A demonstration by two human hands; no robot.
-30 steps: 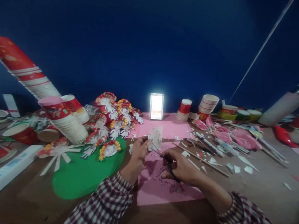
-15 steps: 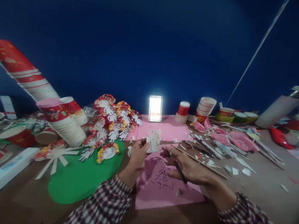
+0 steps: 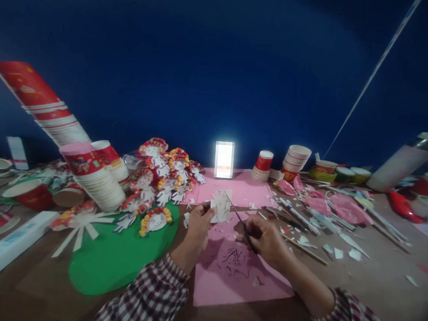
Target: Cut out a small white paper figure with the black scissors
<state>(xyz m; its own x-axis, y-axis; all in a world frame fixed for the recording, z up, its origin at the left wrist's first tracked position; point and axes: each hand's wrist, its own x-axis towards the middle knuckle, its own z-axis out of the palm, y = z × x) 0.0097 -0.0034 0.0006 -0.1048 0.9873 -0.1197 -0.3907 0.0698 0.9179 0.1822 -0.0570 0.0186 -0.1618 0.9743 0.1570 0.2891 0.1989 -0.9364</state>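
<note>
My left hand (image 3: 199,223) pinches a small piece of white paper (image 3: 221,207) with dark lines drawn on it, holding it upright above the pink sheet. In my right hand (image 3: 267,237) is a pair of black-handled scissors (image 3: 246,235), gripped with the fingers closed round the handles. The thin blades point up and to the left, toward the right edge of the paper; whether they touch it I cannot tell. Beneath both hands lies the pink sheet (image 3: 212,290), with thin dark cuttings (image 3: 234,259) scattered over it.
Paper-cut figures with red and yellow trim (image 3: 156,220) are piled at the left by a green sheet (image 3: 118,266). Stacked paper cups (image 3: 95,181) lean further left, near a white power strip (image 3: 10,244). Pens (image 3: 300,215), paper scraps (image 3: 339,253) and pink pieces (image 3: 350,209) spread rightward.
My right hand has closed round the scissors, after its fingers were spread, and the blades now point at the paper. The left hand keeps its pinch. The view has shifted slightly.
</note>
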